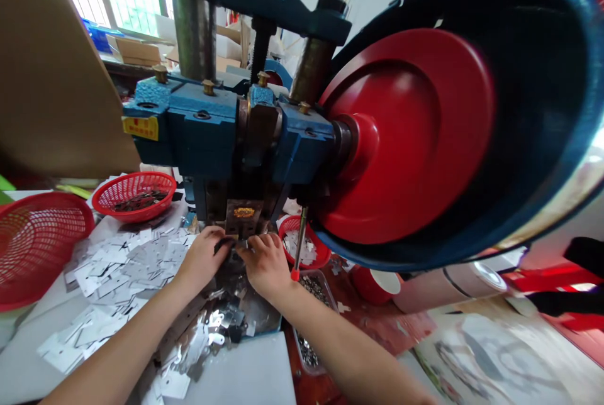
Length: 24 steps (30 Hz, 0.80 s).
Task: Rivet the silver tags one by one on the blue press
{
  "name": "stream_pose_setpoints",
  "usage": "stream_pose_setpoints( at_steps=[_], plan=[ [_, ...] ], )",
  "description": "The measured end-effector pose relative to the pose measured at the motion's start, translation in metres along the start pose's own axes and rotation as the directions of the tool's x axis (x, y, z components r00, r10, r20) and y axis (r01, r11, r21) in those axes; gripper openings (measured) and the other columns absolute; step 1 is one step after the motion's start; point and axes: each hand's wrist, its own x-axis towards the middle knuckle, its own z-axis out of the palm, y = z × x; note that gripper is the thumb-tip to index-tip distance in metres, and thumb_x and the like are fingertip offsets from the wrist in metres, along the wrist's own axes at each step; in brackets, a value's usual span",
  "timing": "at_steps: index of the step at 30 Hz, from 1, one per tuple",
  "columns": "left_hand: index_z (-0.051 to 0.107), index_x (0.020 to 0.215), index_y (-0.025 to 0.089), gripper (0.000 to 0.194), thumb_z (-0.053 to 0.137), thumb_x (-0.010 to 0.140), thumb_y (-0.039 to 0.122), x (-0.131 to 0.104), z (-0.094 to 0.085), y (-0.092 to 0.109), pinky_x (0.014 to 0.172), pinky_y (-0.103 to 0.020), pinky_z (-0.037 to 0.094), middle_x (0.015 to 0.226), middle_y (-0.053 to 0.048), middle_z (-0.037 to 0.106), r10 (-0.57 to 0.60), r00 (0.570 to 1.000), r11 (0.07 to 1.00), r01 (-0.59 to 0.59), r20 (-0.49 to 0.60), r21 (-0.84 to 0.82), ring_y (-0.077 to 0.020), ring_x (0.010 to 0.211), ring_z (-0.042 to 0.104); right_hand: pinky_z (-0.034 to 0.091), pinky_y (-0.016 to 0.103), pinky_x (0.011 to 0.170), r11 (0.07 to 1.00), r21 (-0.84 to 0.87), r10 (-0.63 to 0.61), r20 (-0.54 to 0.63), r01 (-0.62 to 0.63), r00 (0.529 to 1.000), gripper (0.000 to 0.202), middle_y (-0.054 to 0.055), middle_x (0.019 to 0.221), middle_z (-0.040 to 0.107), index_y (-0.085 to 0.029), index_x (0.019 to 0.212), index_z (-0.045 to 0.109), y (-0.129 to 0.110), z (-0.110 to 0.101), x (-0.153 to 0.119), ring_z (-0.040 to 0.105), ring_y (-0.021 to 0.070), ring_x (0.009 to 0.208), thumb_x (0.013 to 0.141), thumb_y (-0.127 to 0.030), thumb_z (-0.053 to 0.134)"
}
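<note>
Both hands are at the base of a blue punch press (pixel 202 134), just under its steel ram (pixel 243 213). My left hand (pixel 202 260) has thumb and fingers closed together at the left of the die. Opposite it, my right hand (pixel 267 266) is closed with its fingers bent at the die's right. What lies between the fingertips is small, dark and mostly hidden. In front of the hands, loose shiny metal pieces (pixel 217 326) lie on the press bed. A large heap of flat metal plates (pixel 136 266) spreads to the left of my left forearm.
The red flywheel (pixel 406 134) sits in its blue guard at upper right. Red baskets (pixel 134 197) stand left; another red basket (pixel 321 257) is behind my right wrist. A clear bin (pixel 311 358) of small metal parts sits beside my right forearm. A metal rod (pixel 301 241) hangs nearby.
</note>
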Motion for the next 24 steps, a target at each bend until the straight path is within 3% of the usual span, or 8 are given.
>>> stream_pose_setpoints(
  at_steps=[8, 16, 20, 24],
  plan=[
    [0.068, 0.093, 0.019, 0.027, 0.052, 0.079, 0.034, 0.002, -0.003, 0.002, 0.093, -0.037, 0.044, 0.101, -0.008, 0.066, -0.019, 1.0, 0.997, 0.021, 0.018, -0.074, -0.0237, 0.099, 0.06, 0.034, 0.034, 0.086, 0.992, 0.101, 0.069, 0.017, -0.07, 0.997, 0.027, 0.001, 0.098, 0.062, -0.035, 0.105, 0.067, 0.003, -0.002, 0.008, 0.047, 0.0188, 0.091, 0.088, -0.021, 0.051],
    [0.068, 0.093, 0.02, 0.028, 0.055, 0.076, 0.039, 0.006, 0.001, 0.001, 0.092, -0.04, 0.045, 0.102, -0.007, 0.068, -0.072, 0.995, 0.978, 0.085, 0.073, -0.189, -0.0243, 0.099, 0.061, 0.03, 0.039, 0.094, 0.998, -0.003, -0.056, 0.019, 0.056, 0.998, 0.025, 0.003, 0.093, 0.061, -0.032, 0.107, 0.065, 0.001, -0.005, 0.004, 0.047, 0.0206, 0.092, 0.09, -0.024, 0.048],
    [0.069, 0.095, 0.019, 0.032, 0.057, 0.072, 0.038, 0.011, 0.001, 0.001, 0.095, -0.041, 0.043, 0.105, -0.006, 0.069, -0.08, 0.991, 0.963, 0.105, 0.106, -0.247, -0.0254, 0.103, 0.06, 0.035, 0.035, 0.088, 0.998, 0.06, 0.023, 0.045, -0.025, 0.999, 0.026, 0.002, 0.094, 0.062, -0.033, 0.1, 0.069, 0.003, -0.004, 0.013, 0.048, 0.02, 0.093, 0.087, -0.02, 0.052],
    [0.069, 0.09, 0.019, 0.031, 0.059, 0.07, 0.04, 0.01, -0.002, 0.005, 0.09, -0.04, 0.046, 0.097, -0.005, 0.072, -0.13, 0.986, 0.948, 0.155, 0.106, -0.279, -0.0256, 0.094, 0.064, 0.038, 0.03, 0.084, 0.984, 0.161, 0.077, 0.021, -0.08, 0.997, 0.031, 0.0, 0.098, 0.064, -0.034, 0.104, 0.069, 0.006, -0.002, 0.013, 0.049, 0.0174, 0.092, 0.085, -0.016, 0.053]
  ],
)
